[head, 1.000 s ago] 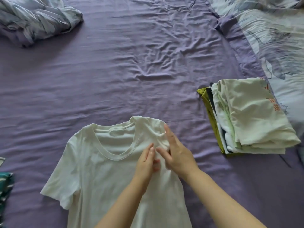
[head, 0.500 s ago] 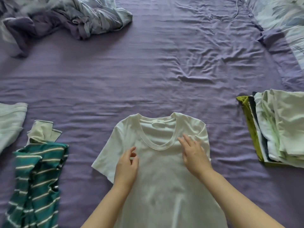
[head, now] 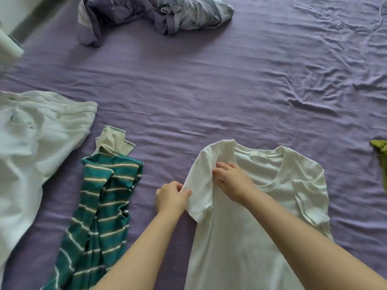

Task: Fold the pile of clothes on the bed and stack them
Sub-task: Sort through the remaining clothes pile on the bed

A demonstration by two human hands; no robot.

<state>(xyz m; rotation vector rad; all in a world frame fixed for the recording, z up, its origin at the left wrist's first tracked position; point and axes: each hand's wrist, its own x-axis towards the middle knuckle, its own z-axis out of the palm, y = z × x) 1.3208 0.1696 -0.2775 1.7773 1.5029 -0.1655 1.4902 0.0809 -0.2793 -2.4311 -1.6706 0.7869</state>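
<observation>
A white T-shirt lies face up on the purple bed sheet, neck away from me. Its right sleeve is folded in over the chest. My left hand pinches the edge of the shirt's left sleeve. My right hand presses on the left shoulder area beside the collar, fingers bent into the cloth. A green striped garment lies crumpled to the left. White trousers lie at the far left. Only an olive-green corner of the folded stack shows at the right edge.
A bunched purple and blue-grey quilt lies at the far side of the bed. A thin white cable runs at the top right. The bed's left edge and a pale object are at the top left.
The view has swung left, so the folded stack slid almost out of frame and the trousers came in. Both hands moved from the shirt's right shoulder to its left sleeve, which the left hand now pinches.
</observation>
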